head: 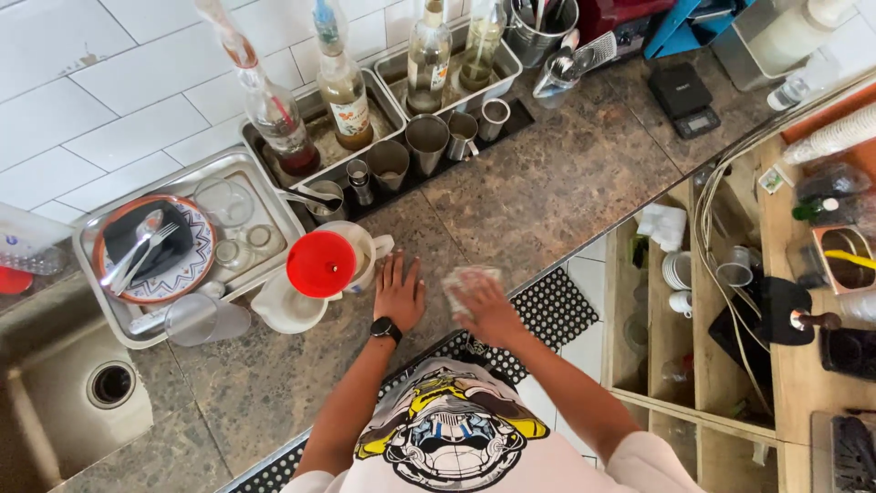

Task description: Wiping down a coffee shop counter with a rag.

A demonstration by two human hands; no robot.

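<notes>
Two hands on the stone counter (pixel 547 196). Right hand (pixel 488 306) presses down on a pale cloth (pixel 464 285), fingers curled over it, cloth bunched under the fingertips and sticking out just ahead of them. Left hand (pixel 399 294) lies flat and open, palm down, holding nothing, just beside the cloth; black watch (pixel 386 330) on that wrist. One white pitcher (pixel 360 256) with a red funnel (pixel 321 264) on top stands just ahead-left of the left hand, nearly touching the fingertips. Further left: one metal tray (pixel 274 192) holding one patterned plate (pixel 155 251) with cutlery and some clear glasses; sink (pixel 82 402) beyond it. Well ahead of both hands: four bottles (pixel 344 87) in two metal trays, a row of about five steel cups (pixel 426 141). Nothing lies between the two hands.
</notes>
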